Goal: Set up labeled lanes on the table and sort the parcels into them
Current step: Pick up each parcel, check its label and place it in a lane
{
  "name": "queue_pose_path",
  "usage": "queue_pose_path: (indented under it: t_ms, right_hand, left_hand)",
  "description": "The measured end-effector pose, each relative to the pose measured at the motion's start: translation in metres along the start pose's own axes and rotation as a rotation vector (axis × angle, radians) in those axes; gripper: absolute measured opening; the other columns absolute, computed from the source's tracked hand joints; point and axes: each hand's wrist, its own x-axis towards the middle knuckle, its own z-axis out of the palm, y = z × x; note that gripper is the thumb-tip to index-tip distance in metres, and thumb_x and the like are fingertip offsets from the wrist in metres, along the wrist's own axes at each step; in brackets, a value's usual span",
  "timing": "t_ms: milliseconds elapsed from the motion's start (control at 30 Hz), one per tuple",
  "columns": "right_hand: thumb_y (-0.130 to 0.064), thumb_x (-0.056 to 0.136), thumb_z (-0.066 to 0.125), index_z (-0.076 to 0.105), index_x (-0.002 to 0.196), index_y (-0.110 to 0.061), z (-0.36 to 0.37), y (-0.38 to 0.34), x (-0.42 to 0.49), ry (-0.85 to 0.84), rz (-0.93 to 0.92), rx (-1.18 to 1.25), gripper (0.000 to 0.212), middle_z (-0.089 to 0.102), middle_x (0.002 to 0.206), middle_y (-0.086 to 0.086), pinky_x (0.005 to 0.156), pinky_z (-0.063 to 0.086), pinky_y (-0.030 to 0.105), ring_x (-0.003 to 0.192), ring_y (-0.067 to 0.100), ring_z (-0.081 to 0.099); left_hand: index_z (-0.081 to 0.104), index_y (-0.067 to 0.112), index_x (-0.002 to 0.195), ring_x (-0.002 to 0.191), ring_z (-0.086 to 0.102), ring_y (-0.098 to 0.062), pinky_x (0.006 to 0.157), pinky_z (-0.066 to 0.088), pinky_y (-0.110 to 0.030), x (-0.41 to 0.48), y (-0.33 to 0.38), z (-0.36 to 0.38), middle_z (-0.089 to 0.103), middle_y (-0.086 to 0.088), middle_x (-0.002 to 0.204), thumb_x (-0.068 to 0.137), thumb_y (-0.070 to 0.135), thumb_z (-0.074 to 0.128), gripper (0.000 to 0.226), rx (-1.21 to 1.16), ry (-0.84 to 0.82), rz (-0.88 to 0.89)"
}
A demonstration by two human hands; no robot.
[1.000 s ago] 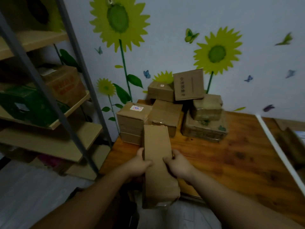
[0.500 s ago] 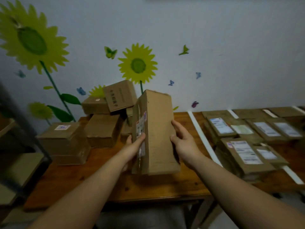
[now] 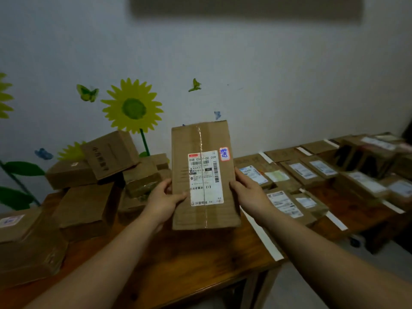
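Standing upright, labelled parcel [image 3: 204,175] between left hand [image 3: 163,197] and right hand [image 3: 247,194].

Far parcels [image 3: 365,185] are blurred (leftmost box [image 3: 20,248] cut by frame edge).

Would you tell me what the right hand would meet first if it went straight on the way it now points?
The right hand points forward-left into the tall brown cardboard parcel that it grips; behind that, probably only the pale wall, though depth is unclear.
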Motion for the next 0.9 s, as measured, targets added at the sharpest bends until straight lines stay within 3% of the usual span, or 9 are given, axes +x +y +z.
queue_pose_path:
  t_ms: [67,133,200,267,367,500,667,767,900]
  right_hand:
    - [-0.033,0.098,0.045,0.047,0.125,-0.057,-0.005,-0.002,0.0,0.037,-0.003,0.044,0.036,0.061,0.12,-0.016,0.091,0.049,0.033,0.109,0.008,0.058]
    - [-0.03,0.1,0.043,0.046,0.129,-0.054,-0.009,-0.003,0.0,0.091,-0.006,0.075,0.037,0.062,0.113,-0.018,0.089,0.05,0.033,0.105,0.006,0.059]
    - [-0.027,0.102,0.039,0.039,0.134,-0.053,-0.015,-0.002,-0.002,0.141,-0.015,0.076,0.041,0.059,0.103,-0.025,0.081,0.048,0.025,0.098,-0.001,0.057]
    - [-0.028,0.102,0.038,0.038,0.135,-0.052,-0.023,-0.001,-0.004,0.171,-0.027,0.066,0.041,0.06,0.106,-0.023,0.077,0.048,0.023,0.1,-0.001,0.058]
    - [-0.026,0.103,0.038,0.037,0.14,-0.046,-0.037,0.002,-0.007,0.207,-0.016,0.086,0.042,0.06,0.119,-0.013,0.076,0.049,0.025,0.105,0.004,0.058]
    - [-0.029,0.101,0.039,0.035,0.141,-0.048,-0.062,0.009,-0.011,0.268,-0.029,0.074,0.044,0.06,0.123,-0.012,0.095,0.049,0.042,0.112,0.009,0.058]
    - [-0.029,0.1,0.043,0.026,0.145,-0.038,-0.117,0.026,-0.027,0.315,0.002,0.068,0.049,0.053,0.131,-0.007,0.095,0.049,0.044,0.115,0.014,0.056]
    - [-0.027,0.096,0.053,0.023,0.146,-0.039,-0.168,0.048,-0.039,0.317,0.04,0.03,0.06,0.053,0.131,-0.008,0.099,0.047,0.047,0.117,0.015,0.053]
    - [-0.017,0.093,0.058,0.031,0.144,-0.035,-0.254,0.083,-0.057,0.336,0.051,-0.018,0.06,0.055,0.129,-0.007,0.098,0.047,0.041,0.121,0.016,0.053]
  left_hand:
    - [0.033,0.019,0.144,0.094,0.052,-0.007,0.079,0.045,-0.023,0.003,0.005,0.003,0.052,0.002,0.123,0.085,0.008,0.066,0.068,-0.009,-0.028,0.067]
    - [0.027,0.023,0.146,0.107,0.048,-0.009,0.087,0.041,-0.027,0.005,0.007,0.008,0.048,0.005,0.123,0.086,0.005,0.064,0.073,-0.043,-0.089,0.115]
    - [0.024,0.027,0.146,0.118,0.049,-0.013,0.088,0.042,-0.028,0.008,0.006,0.013,0.05,0.006,0.124,0.085,0.001,0.062,0.077,-0.081,-0.16,0.133]
    - [0.023,0.03,0.146,0.122,0.05,-0.016,0.084,0.046,-0.025,0.01,0.005,0.02,0.051,0.012,0.116,0.085,-0.001,0.061,0.078,-0.094,-0.204,0.154]
    - [0.023,0.029,0.146,0.123,0.05,-0.016,0.084,0.047,-0.025,0.011,0.008,0.034,0.051,0.011,0.116,0.086,-0.003,0.059,0.077,-0.108,-0.227,0.179]
    - [0.022,0.031,0.146,0.12,0.053,-0.017,0.095,0.047,-0.037,0.008,0.015,0.06,0.055,0.013,0.111,0.087,0.0,0.06,0.077,-0.092,-0.257,0.199]
    - [0.022,0.03,0.146,0.117,0.053,-0.015,0.087,0.049,-0.029,-0.003,0.031,0.123,0.053,0.005,0.122,0.087,0.002,0.06,0.075,-0.043,-0.308,0.203]
    - [0.023,0.03,0.147,0.101,0.056,-0.008,0.079,0.051,-0.024,-0.014,0.04,0.182,0.054,0.013,0.109,0.089,0.004,0.058,0.072,0.011,-0.346,0.203]
    - [0.022,0.033,0.147,0.108,0.057,-0.016,0.099,0.047,-0.044,-0.028,0.046,0.275,0.056,0.003,0.121,0.09,0.009,0.058,0.072,0.065,-0.425,0.157]
